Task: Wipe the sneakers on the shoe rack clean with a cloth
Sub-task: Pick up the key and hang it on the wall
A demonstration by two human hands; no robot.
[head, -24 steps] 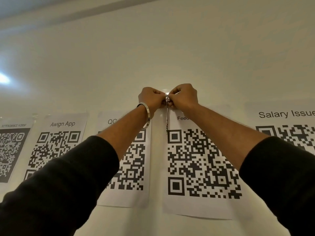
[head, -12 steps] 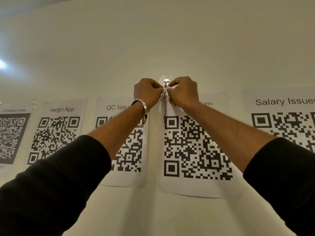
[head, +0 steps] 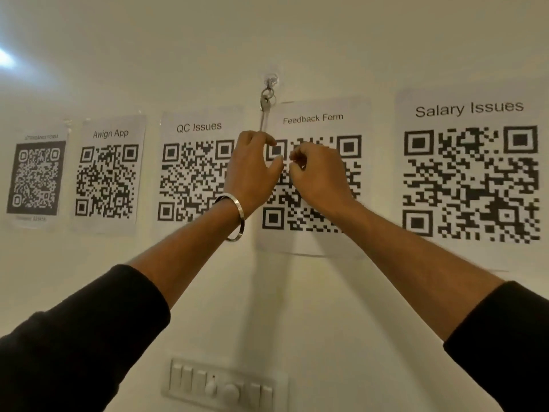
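Note:
No sneakers, cloth or shoe rack are in view; I face a cream wall. A silver key [head: 264, 106] hangs by its ring from a small clear hook [head: 271, 78] on the wall. My left hand [head: 252, 169], with a steel bangle on the wrist, is raised just under the key's tip, fingers loosely curled and holding nothing. My right hand [head: 319, 173] is beside it, a little lower, fingers also loosely curled and empty. Both hands sit in front of the printed sheets.
Several printed QR-code sheets are taped across the wall, among them "QC Issues" [head: 198, 171], "Feedback Form" [head: 341, 120] and "Salary Issues" [head: 471, 179]. A white switch panel [head: 225, 385] is on the wall lower down.
Both hands have let go at the hook and dropped below it, leaving the key hanging there. The view has tilted down, bringing the switch panel into sight.

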